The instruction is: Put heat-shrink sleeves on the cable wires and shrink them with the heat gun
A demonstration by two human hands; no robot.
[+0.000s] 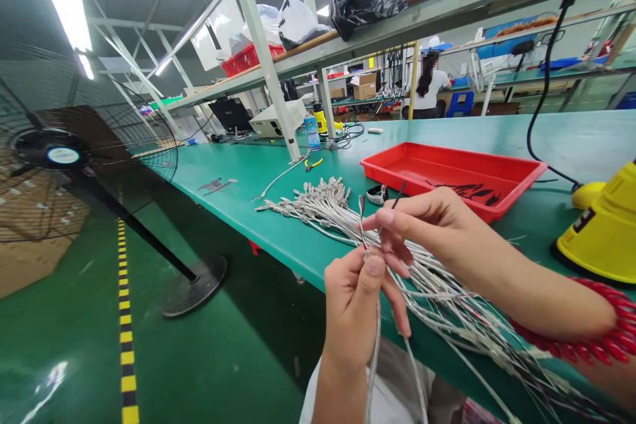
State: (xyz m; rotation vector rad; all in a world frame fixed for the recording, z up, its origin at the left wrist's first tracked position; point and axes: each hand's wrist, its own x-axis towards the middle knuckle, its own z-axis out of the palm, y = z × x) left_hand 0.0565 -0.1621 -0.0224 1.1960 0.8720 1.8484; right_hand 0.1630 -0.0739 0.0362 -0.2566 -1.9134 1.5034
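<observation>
My left hand is closed, with thumb and fingers pinching a grey-white cable near its end. Thin red, black and white wires fan upward from that end. Just above it, my right hand pinches a short, thin black piece that looks like tubing, its fingers close beside the wires. A red coiled band circles my right wrist. Beneath both hands lies a large bundle of similar cables, with connectors at the far end.
A red tray with several black pieces sits behind my right hand. Nearby are a wristwatch, yellow pliers, a blue can and a yellow device. A standing fan is left; a person sits far back.
</observation>
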